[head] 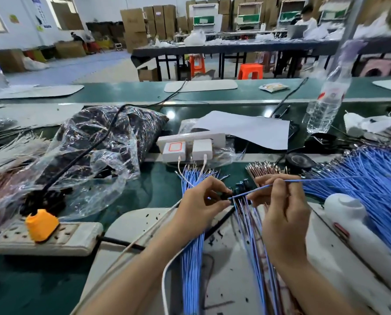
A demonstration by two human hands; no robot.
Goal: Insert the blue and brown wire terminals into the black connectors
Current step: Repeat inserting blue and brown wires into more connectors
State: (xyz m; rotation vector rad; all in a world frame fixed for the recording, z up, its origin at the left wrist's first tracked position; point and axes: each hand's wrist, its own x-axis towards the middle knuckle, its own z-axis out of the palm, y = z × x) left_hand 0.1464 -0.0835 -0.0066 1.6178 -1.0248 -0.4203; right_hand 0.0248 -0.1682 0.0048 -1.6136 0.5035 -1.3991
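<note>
Head view, both hands over the bench [19,280], centre frame. I log the left hand [203,196] with a closed grip: fingers curled, thumb and fingertips pinching a small black connector [224,194]. The right hand [281,210] has a closed pinch grip too, thumb and forefinger on a single blue wire [303,180] close to its front end. That end touches the connector between the two hands; I cannot tell whether the terminal is seated inside. The rest of the wire runs out to the right into the big blue wire bundle [371,178] fanned across the bench.

Just behind the hands lie brown wires [262,169], metal terminals pointing at the far edge. A second blue bundle [192,269] passes under the left wrist. Between the forearms a loom of mixed blue and brown wires [251,235] lies on a white mat [235,280] speckled with dark bits.

Left side: a power strip [72,237] with an orange plug [42,225] in it, and a crumpled plastic bag [94,144] of dark parts. Behind the hands: two white chargers [174,151], a sheet of paper [246,128], a water bottle [326,103]. A white plastic device [349,214] sits just right of the right hand.
</note>
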